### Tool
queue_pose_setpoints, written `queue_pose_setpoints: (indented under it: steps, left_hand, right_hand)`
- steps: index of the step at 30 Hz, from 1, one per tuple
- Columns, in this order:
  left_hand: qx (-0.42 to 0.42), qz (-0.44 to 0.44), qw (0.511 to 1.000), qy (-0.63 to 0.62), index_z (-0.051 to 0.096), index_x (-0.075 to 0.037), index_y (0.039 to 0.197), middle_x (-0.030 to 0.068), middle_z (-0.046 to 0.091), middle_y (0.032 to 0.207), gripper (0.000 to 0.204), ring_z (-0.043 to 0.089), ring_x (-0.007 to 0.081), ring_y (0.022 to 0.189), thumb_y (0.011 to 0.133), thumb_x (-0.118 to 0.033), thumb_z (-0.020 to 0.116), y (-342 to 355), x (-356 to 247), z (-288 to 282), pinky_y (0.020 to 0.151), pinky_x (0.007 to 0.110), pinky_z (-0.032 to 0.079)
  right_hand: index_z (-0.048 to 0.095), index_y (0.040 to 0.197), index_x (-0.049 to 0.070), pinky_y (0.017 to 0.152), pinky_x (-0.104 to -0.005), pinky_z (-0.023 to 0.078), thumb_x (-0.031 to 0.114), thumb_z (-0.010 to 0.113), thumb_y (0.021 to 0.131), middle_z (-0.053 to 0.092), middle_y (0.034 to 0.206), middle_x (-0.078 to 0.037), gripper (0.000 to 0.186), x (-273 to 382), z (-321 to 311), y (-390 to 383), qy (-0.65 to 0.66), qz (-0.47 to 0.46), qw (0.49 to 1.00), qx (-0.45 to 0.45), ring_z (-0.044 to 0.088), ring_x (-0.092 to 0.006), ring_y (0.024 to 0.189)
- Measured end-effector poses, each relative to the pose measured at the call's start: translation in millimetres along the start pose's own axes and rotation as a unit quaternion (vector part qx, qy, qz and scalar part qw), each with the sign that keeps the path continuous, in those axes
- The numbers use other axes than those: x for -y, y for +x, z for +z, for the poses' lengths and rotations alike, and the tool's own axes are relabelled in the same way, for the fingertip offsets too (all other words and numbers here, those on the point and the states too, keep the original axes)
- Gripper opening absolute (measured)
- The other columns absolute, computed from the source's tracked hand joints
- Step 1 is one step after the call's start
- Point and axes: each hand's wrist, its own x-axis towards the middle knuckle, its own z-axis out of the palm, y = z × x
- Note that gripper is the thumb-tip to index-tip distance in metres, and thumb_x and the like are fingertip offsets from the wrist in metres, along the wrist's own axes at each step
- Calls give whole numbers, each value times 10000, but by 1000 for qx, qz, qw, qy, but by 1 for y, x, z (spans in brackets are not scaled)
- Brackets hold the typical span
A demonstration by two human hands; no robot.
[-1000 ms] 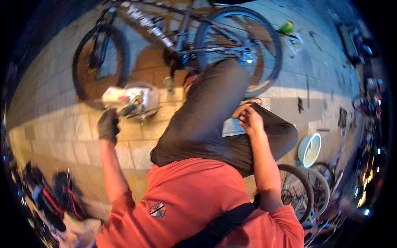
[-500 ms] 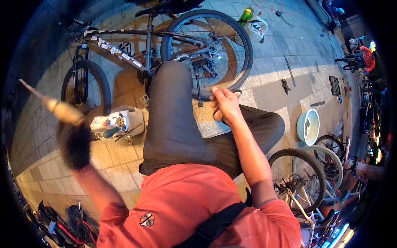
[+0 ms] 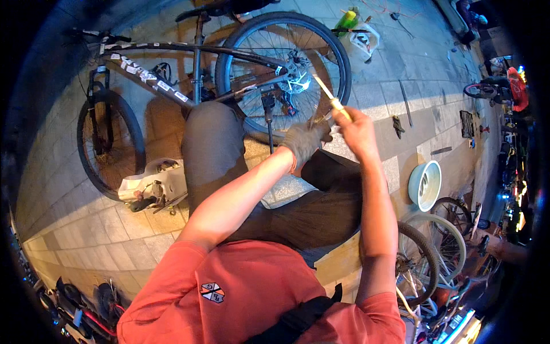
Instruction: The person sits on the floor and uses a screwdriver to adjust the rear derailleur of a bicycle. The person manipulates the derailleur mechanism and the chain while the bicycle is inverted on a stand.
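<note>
My right hand (image 3: 358, 135), bare, is closed round the yellow handle of a screwdriver (image 3: 325, 90). The screwdriver's shaft slants up and left across the rear bicycle wheel (image 3: 342, 51). Close beside it, my left hand (image 3: 303, 141) wears a grey glove, fingers curled at the wheel's lower edge; what they hold, if anything, is hidden. The black bicycle (image 3: 197, 63) lies across the paving in front of me, with its rear wheel nearest my hands. A dark pedal crank (image 3: 268, 109) shows left of my gloved hand.
A white tool container (image 3: 157, 186) stands left of my knee. On the right are a pale blue basin (image 3: 425, 185) and parked bicycles (image 3: 429, 252). Farther off lie a dark glove (image 3: 397, 126), a thin rod (image 3: 405, 103) and a white plastic bag (image 3: 365, 41).
The screwdriver, held out to the left by my gloved hand before, is now in my right hand. My left hand has swung across to the rear wheel.
</note>
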Motion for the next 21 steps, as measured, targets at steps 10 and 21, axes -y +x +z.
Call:
queue_pose_setpoints:
  steps: [10, 21]
  left_hand:
    - [33, 2, 995, 94, 603, -119, 1213, 135, 677, 1137, 344, 680, 331, 1009, 908, -249, 692, 264, 140, -42, 875, 393, 552]
    - [70, -198, 732, -648, 598, -122, 1123, 40, 620, 1014, 279, 593, 194, 957, 1050, -387, 552, 267, 110, -27, 864, 330, 488]
  right_hand:
    - [655, 1243, 3, 884, -449, 551, 263, 679, 924, 719, 1063, -274, 412, 4, 50, 108, -233, -34, 969, 74, 710, -415, 1003]
    - [660, 1253, 92, 861, -512, 545, 292, 643, 933, 702, 1089, -231, 378, -32, 83, 150, -299, -42, 951, 60, 680, -452, 999]
